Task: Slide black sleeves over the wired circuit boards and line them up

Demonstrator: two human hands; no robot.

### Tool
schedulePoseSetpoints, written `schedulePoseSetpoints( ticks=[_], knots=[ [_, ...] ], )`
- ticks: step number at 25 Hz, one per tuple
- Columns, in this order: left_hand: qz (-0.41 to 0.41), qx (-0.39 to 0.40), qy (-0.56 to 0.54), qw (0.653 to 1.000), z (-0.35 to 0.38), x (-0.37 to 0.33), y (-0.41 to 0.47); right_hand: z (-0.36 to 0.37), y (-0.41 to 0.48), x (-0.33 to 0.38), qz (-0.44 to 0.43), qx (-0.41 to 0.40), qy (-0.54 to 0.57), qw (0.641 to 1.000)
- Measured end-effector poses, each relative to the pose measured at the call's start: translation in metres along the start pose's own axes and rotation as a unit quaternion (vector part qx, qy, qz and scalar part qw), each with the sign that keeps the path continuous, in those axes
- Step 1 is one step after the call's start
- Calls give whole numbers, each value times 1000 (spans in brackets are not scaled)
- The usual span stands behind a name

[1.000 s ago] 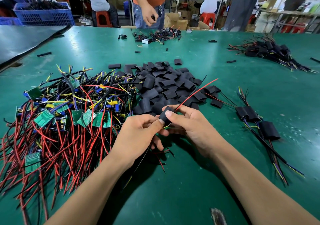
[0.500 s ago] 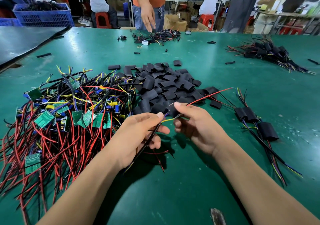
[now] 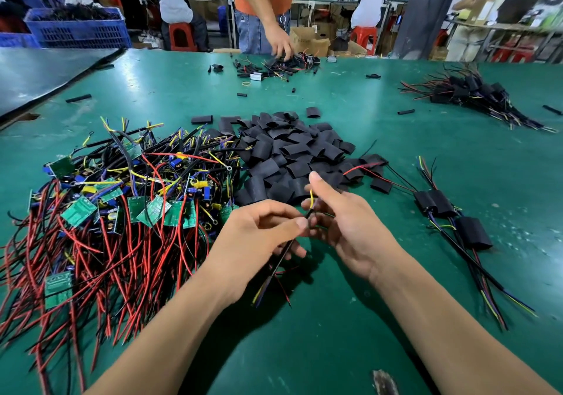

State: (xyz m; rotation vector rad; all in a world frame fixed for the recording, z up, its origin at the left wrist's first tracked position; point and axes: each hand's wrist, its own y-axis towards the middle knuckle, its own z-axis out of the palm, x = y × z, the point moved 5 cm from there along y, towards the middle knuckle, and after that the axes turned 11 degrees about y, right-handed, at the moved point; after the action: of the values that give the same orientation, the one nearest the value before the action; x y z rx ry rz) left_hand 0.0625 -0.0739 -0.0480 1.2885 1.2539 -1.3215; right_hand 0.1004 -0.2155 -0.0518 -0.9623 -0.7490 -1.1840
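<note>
Hands meet low centre over the green surface (image 3: 350,105). Left hand (image 3: 259,233) pinches a thin bundle of black, yellow and purple wires (image 3: 275,268) between thumb and forefinger. The bundle's long axis runs from the pinch back toward the person, free ends trailing low, one yellow tip poking up between the hands. Right hand (image 3: 347,224) sits just beside, fingers loose and apart, index straight up, gripping nothing visible. Board on this bundle is hidden; cannot tell if it is sleeved. Heap of loose flat black sleeves (image 3: 289,154) lies just beyond the right hand, nearer it than the left, so a forward reach looks likely next. Tangle of red-wired green circuit boards (image 3: 122,212) lies left; sleeved boards (image 3: 473,231) line up right.
</note>
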Motion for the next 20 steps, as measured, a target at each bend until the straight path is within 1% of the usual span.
schedulePoseSetpoints(
  ticks=[2,5,7,9,12,14,16,20],
  knots=[
    [16,-14,48,999,3,1,-1,-6,-1,2,-27,-46,-39,998],
    [24,8,98,995,12,3,-3,-15,-1,12,-94,-84,-126,984],
    [31,29,117,992,18,4,-4,-12,-2,20,-135,-55,-189,971],
    [39,24,129,991,20,3,-4,-3,-3,22,-133,-6,-214,968],
    [43,-1,128,991,16,3,-3,4,-4,18,-95,16,-207,973],
    [43,6,125,991,16,2,-3,4,-6,22,-127,12,-185,974],
    [43,17,129,991,18,3,-4,-4,-8,30,-185,-24,-217,958],
    [41,13,139,989,13,5,-1,-23,-11,52,-284,-127,-322,894]
  ],
)
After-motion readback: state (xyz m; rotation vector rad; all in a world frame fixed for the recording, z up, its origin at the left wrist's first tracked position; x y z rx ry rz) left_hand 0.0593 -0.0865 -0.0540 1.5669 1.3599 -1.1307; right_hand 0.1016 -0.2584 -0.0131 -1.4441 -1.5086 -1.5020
